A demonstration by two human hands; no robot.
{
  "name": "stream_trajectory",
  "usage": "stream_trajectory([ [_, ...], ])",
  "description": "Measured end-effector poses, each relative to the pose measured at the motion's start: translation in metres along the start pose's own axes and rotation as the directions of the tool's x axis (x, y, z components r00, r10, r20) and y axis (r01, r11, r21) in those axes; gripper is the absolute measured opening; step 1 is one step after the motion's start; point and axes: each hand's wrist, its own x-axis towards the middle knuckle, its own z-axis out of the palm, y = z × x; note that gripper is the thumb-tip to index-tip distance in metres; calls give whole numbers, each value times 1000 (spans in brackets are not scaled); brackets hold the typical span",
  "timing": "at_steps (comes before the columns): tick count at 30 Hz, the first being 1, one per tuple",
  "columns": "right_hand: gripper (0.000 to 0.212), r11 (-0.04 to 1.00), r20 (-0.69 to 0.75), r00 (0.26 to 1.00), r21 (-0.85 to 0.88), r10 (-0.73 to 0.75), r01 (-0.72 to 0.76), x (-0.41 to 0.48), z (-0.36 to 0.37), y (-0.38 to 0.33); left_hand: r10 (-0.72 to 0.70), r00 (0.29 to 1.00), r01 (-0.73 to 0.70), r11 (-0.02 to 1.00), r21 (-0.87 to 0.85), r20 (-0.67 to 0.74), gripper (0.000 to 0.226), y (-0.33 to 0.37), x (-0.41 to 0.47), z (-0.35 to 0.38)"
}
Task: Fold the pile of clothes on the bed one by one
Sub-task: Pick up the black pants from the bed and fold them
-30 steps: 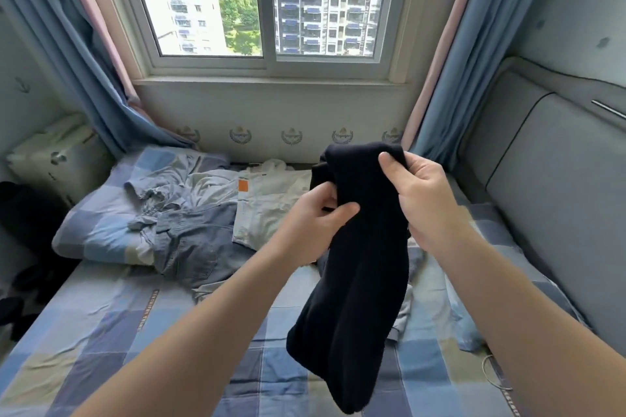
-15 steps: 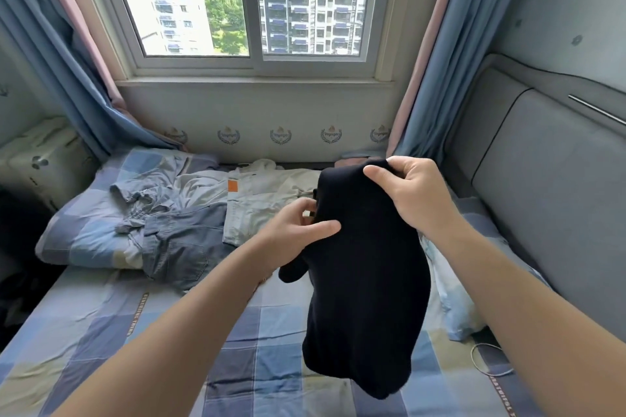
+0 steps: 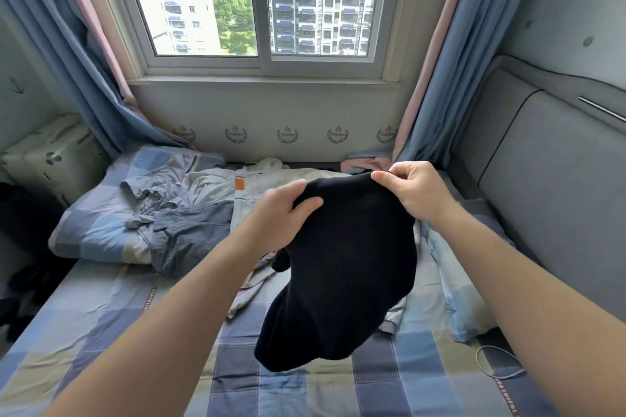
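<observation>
A black knit garment (image 3: 342, 267) hangs in the air above the checked bed (image 3: 101, 322), its lower end just over the sheet. My left hand (image 3: 281, 213) grips its upper left edge with curled fingers. My right hand (image 3: 411, 191) pinches the upper right corner between thumb and fingers. Behind it lies the pile: a blue denim piece (image 3: 189, 230), a pale grey-blue shirt (image 3: 159, 186) and a cream garment with an orange tag (image 3: 250, 186).
A checked pillow (image 3: 88, 234) lies at the left under the clothes. A light blue pillow (image 3: 460, 301) sits at the right by the grey padded headboard (image 3: 548, 186). A white cable (image 3: 498, 366) lies on the sheet at lower right. Curtains frame the window.
Both hands have lowered with the black garment and moved apart along its top edge, spreading it wider. The garment's lower end hangs closer to the sheet.
</observation>
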Motion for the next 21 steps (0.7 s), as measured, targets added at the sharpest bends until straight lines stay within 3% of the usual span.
stream_trajectory([
  [4,10,993,-162,985,-105,-64,48,-9,11,-13,-100,982,84,992,-98,-163,29,13,9,-8],
  [6,10,983,-202,966,-124,-161,138,-30,24,-30,-213,951,166,963,-211,-225,29,20,15,-14],
  [9,22,986,-92,982,-46,-166,162,-64,50,-44,-316,929,213,883,-418,-195,22,38,15,-23],
  [13,56,998,146,988,8,59,-60,-81,88,-38,-257,960,144,792,-593,-110,18,73,14,-29],
  [17,15,981,136,980,108,144,-159,-69,79,-39,-255,946,79,778,-623,-198,17,81,24,-41],
  [21,10,909,213,976,394,56,-138,-65,51,-51,-469,846,164,684,-711,-255,19,56,39,-47],
])
